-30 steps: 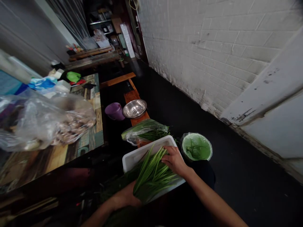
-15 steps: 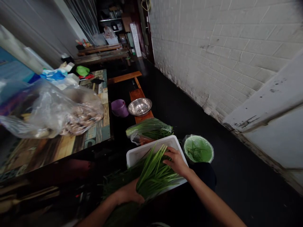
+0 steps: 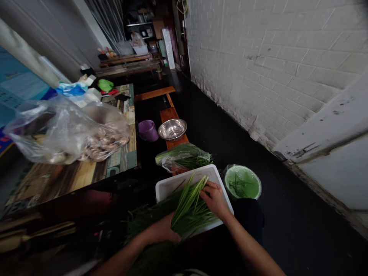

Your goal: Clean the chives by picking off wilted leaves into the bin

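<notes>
A bunch of long green chives lies slanted across a white rectangular tray low in the head view. My left hand is closed round the lower end of the bunch. My right hand rests on the upper stalks with its fingers curled among them. More dark greens trail off to the left of the tray.
A green-lined bin with scraps stands right of the tray. Behind the tray lie a bag of greens, a steel bowl and a purple cup. A wooden table with a clear plastic bag is at left; a brick wall runs along the right.
The camera has shifted slightly, so the whole scene sits further right. Both hands stay on the chive bunch, with the right hand a little lower on the stalks.
</notes>
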Demonstrator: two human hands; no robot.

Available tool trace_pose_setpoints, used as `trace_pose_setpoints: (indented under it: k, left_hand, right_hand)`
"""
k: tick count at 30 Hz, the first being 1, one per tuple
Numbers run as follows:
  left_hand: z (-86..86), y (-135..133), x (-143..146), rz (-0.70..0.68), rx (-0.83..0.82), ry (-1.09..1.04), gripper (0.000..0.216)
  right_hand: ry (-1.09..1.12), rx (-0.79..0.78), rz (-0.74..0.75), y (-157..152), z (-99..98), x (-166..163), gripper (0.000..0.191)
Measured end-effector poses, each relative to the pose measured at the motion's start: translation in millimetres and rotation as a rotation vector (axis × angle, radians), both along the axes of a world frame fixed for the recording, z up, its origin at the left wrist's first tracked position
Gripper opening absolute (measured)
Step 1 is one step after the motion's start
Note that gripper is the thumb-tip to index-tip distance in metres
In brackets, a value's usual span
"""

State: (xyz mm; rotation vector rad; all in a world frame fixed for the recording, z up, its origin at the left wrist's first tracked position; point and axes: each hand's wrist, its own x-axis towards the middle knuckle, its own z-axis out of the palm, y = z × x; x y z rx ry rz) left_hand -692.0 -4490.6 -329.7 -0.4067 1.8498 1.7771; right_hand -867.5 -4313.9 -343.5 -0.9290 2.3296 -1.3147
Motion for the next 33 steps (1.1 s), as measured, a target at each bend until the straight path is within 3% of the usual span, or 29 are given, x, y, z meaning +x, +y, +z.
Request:
trace_pose_setpoints:
  k: [3, 8, 15, 21, 24, 27, 33]
  left_hand:
    - [2.7, -2, 0, -0.011, -0.022, -0.001, 0.094]
    - [8.4, -1, -1, -0.022, -0.072, 0.014, 0.094]
    - [15.5, 0, -6, -0.068, -0.125, 0.034, 0.095]
    - [8.9, -3, 0, -0.007, -0.041, 0.0, 0.098]
    - [7.2, -4, 1, -0.015, -0.114, -0.036, 0.096]
    - [7.9, -5, 0, -0.032, -0.144, -0.048, 0.095]
    - [6.7, -6, -1, 0.036, -0.079, -0.117, 0.094]
  right_hand:
    - [-0.036, -0.113, -0.002, 5, 1.1, -7, 0.022]
    - [0.033, -0.223, -0.233, 12, 7.1, -18, 0.012]
    - [0.082, -0.165, -0.129, 8, 5.0, -17, 0.013]
    - [0.294, -0.084, -0.282, 29, -0.6, -37, 0.01]
    - [0.44, 0.0, -0.344, 52, -14.0, -60, 0.011]
    - [0.481, 0.107, -0.48, 84, -41.0, -93, 0.016]
    - [0.137, 0.435, -0.647, 148, -99.1, -148, 0.025]
